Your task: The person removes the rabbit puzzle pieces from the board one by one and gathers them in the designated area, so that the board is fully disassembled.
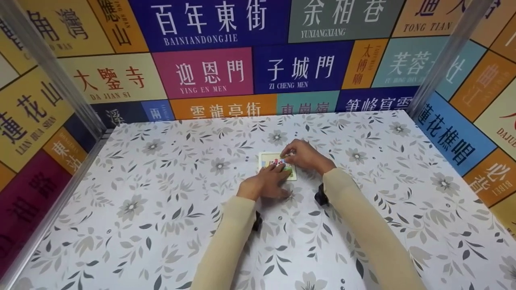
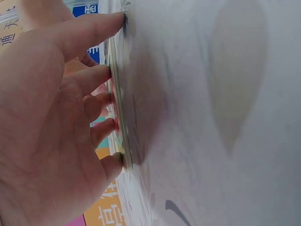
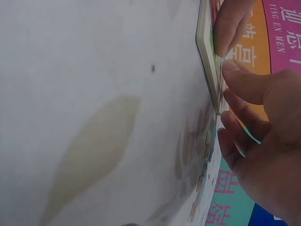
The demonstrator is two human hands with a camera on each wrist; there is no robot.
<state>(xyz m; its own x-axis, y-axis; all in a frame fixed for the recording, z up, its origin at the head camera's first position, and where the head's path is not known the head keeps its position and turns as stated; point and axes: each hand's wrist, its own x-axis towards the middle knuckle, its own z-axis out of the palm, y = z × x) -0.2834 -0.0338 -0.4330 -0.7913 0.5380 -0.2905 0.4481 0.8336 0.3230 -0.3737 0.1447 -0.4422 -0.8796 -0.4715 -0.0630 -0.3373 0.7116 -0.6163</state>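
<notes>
Beige sleeves (image 1: 229,245) come in nearest, black bands (image 1: 321,196) at both wrists. Hands meet over one small board, flat on the surface (image 1: 161,241), in its far half around mid-width, well apart from the wall (image 1: 201,72).

Board (image 1: 272,158): thin, straight-sided, pale cream rim round a coloured picture. Tan towards the far side, blue patch at left, red and white bits mid, green near the near right corner. Edge shows layered, light wood tone in the left wrist view. Picture detail mostly covered; subject and which way up, can't tell.

Direction: lies level, sides facing near, far, left and right, turned only slightly. From the head view it looks a little wider than deep, but foreshortening and fingers leave the long axis uncertain.

Left hand (image 1: 269,182): fingers spread, tips resting on the board, thumb out off its near side. Right hand (image 1: 306,155): bent fingers at the far right corner, thumb and fingertips slightly parted over the rim; pinching or just touching, can't tell. Surface white, grey flowers and leaves; wall has coloured lettered panels.
</notes>
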